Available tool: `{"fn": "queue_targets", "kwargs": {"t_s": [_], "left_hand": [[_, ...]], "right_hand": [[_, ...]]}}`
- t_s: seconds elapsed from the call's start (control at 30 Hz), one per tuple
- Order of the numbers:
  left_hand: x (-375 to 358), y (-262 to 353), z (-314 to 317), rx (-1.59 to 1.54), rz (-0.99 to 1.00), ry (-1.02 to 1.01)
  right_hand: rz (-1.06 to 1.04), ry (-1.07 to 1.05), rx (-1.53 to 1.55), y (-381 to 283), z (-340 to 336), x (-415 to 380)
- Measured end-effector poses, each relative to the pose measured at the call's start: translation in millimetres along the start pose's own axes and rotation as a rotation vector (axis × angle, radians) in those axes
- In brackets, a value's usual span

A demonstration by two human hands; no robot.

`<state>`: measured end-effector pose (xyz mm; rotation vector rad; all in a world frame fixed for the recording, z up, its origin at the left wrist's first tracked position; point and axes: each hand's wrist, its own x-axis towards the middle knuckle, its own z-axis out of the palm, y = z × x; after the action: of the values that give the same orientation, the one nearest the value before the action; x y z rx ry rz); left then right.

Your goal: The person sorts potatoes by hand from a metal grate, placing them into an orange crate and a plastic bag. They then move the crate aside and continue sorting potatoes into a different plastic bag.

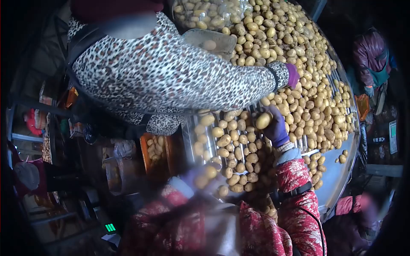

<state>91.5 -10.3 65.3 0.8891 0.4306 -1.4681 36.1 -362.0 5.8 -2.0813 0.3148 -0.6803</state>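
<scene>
My right hand [277, 127], in a purple glove, has its fingers closed around a yellow potato [264, 120] above the rollers of the sorting table. To the left, my left hand [194, 179] is smeared by motion. A blurred potato [210, 172] lies against its fingers, with another blurred one just below, and they look held. Many loose potatoes [235, 147] lie on the metal rollers between my hands. A large heap of potatoes [299, 64] spreads beyond my right hand.
A person in a spotted sleeve [171, 68] leans across from the left, their purple glove [292, 75] in the heap. A metal scoop [211, 42] and a plastic bag of potatoes [198, 15] lie beyond. An orange crate [146, 153] stands lower left. Another person [372, 59] stands far right.
</scene>
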Motion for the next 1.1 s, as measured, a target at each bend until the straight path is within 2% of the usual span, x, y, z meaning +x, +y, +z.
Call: {"fn": "queue_targets", "kwargs": {"t_s": [0.03, 0.07, 0.1, 0.13, 0.17, 0.23, 0.33, 0.37, 0.43, 0.53, 0.63, 0.77, 0.83, 0.87, 0.93, 0.97, 1.03, 1.07, 1.1], "left_hand": [[0.9, -0.1, 0.0, -0.035, -0.028, 0.006], [6.8, 3.5, -13.6, -0.066, -0.073, -0.151], [10.3, 5.2, -19.2, -0.062, -0.094, -0.197], [13.8, 6.9, -24.8, -0.056, -0.114, -0.243], [17.2, 8.6, -30.4, -0.050, -0.134, -0.290], [7.3, 12.0, -21.4, -0.089, -0.199, -0.112], [31.9, -3.8, -52.7, 0.009, -0.128, -0.164], [30.4, -4.8, -51.3, -0.064, -0.145, -0.201], [27.8, -6.7, -48.7, -0.208, -0.188, -0.273], [17.7, -0.3, -40.6, -0.257, -0.231, -0.346], [14.9, -1.4, -26.5, -0.108, -0.118, -0.222], [11.9, -0.2, -17.3, -0.187, -0.101, -0.147], [7.4, 1.8, -16.0, -0.217, -0.111, -0.120], [1.9, 6.6, -12.7, -0.166, -0.111, -0.118], [2.0, 12.1, -15.3, -0.043, -0.099, -0.124], [5.0, 12.4, -21.4, 0.068, -0.009, -0.226], [8.4, 10.4, -27.3, 0.280, 0.174, -0.428], [7.3, 8.3, -27.6, 0.219, 0.119, -0.390], [5.7, 7.0, -26.6, 0.154, 0.067, -0.348]], "right_hand": [[0.256, -0.064, 0.388, 11.8, 12.8, 8.4], [0.538, -0.028, 0.759, 23.9, 25.6, 16.6], [0.413, 0.067, 0.663, 26.0, 55.3, 22.4], [0.333, -0.013, 0.230, 15.1, 63.5, 32.8], [0.331, -0.149, -0.042, -3.2, 66.3, 46.9], [0.228, -0.420, -0.608, -40.6, 71.8, 75.3], [-0.106, -0.327, -0.483, -15.3, 75.6, 71.2], [0.165, -0.749, -0.596, -44.7, 63.3, 75.7], [0.071, -0.662, -0.499, -63.5, 43.6, 41.2], [0.088, -0.792, -0.614, -68.0, 20.1, 5.8], [0.106, -0.961, -0.504, -61.1, 12.6, 11.0], [-0.136, -0.496, -0.393, -79.5, 57.3, 26.7], [-0.370, -0.462, -0.496, -107.6, 87.8, 48.8], [-0.387, -0.598, -0.575, -132.6, 93.5, 63.9], [-0.428, -0.695, -0.689, -119.1, 136.4, 66.8], [-0.438, -0.744, -0.766, -123.1, 153.5, 70.1], [-0.318, -0.859, -0.774, -133.5, 156.8, 82.2], [-0.253, -0.925, -0.780, -141.1, 156.5, 81.5], [-0.363, -0.849, -0.811, -128.2, 154.8, 73.7]]}}
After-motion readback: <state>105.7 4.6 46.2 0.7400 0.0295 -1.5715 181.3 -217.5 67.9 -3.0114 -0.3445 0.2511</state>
